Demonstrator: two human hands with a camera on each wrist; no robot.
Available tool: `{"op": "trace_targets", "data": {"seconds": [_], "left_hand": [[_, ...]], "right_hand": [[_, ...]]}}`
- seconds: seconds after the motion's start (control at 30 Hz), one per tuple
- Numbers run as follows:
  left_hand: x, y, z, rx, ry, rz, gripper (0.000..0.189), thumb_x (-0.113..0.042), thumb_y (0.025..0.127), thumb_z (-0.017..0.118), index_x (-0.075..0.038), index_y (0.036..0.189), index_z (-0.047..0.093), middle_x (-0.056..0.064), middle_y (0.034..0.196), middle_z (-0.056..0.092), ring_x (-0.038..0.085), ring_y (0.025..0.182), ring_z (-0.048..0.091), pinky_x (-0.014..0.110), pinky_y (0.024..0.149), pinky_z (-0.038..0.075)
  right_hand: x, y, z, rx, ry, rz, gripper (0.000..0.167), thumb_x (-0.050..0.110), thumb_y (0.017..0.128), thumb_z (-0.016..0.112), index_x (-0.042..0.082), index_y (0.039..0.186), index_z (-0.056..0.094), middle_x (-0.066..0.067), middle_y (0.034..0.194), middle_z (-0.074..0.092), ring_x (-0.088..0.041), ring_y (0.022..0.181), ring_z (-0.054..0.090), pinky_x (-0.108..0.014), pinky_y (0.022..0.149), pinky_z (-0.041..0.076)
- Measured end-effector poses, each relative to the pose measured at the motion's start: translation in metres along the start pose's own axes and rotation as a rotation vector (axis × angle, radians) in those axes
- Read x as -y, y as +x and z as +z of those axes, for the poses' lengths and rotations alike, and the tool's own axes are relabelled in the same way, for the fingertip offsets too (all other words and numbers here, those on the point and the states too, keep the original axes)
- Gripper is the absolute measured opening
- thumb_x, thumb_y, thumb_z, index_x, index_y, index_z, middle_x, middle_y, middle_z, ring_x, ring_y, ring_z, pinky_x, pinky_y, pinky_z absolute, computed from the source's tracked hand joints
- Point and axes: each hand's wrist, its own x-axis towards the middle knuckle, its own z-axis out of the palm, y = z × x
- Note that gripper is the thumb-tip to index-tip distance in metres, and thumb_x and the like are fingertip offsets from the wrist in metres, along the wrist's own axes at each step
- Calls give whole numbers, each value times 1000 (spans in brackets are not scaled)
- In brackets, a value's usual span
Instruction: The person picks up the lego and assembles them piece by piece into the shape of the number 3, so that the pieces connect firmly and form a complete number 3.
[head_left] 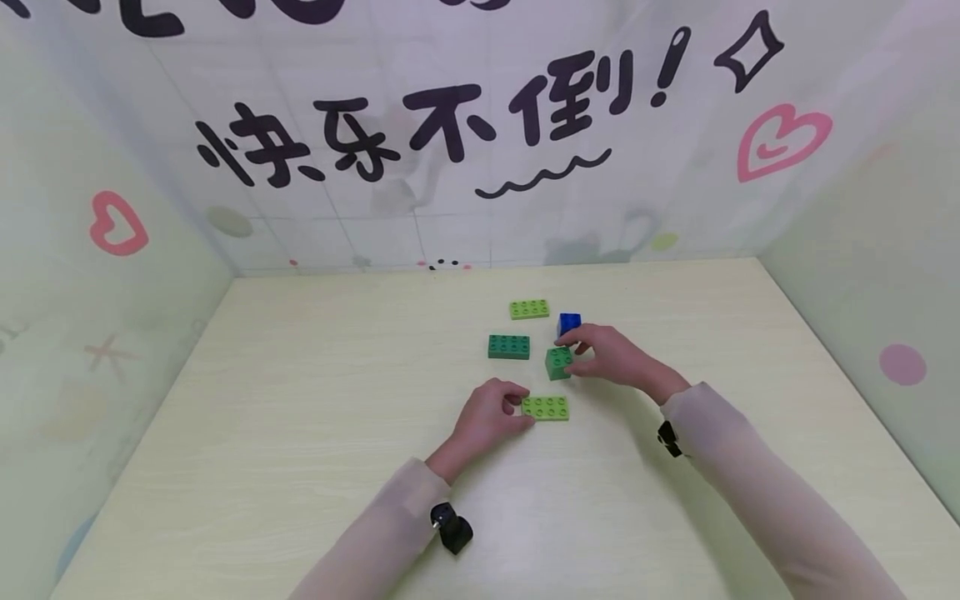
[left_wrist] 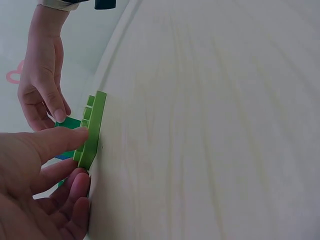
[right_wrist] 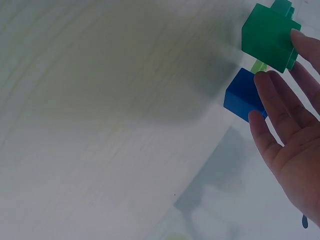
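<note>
Pinching one of two flat, studded plastic lime bricks (head_left: pixel 545 408) with left fingers (left_wrist: pixel 60 142), one chunky green cube (head_left: pixel 557 364) with right fingers (right_wrist: pixel 280 105).

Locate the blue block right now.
In the head view, the blue block is right of centre on the table, partly behind the right hand, just beyond the small green block and right of the farther lime brick.
</note>
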Motion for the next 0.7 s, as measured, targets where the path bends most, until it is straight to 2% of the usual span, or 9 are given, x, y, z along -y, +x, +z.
{"op": "trace_targets", "data": {"seconds": [0.23, 0.7], "left_hand": [[1, 0, 2, -22, 30, -9, 32, -14, 75, 75, -6, 104, 67, 1, 88, 56, 12, 74, 51, 25, 65, 43], [0, 0, 2, -47, 9, -43, 30, -17, 74, 77, -8, 101, 68, 0, 86, 57, 12, 74, 52, 25, 66, 44]], "right_hand": [[-3, 4, 5, 8, -8, 28, 40, 10, 80, 70, 3, 118, 59, -11, 113, 59, -23, 95, 57, -34, 79, 48], [2, -2, 5, -17, -2, 21, 39, 12, 81, 69, 2, 118, 60, -9, 109, 61, -21, 93, 57, -34, 77, 47]]}}
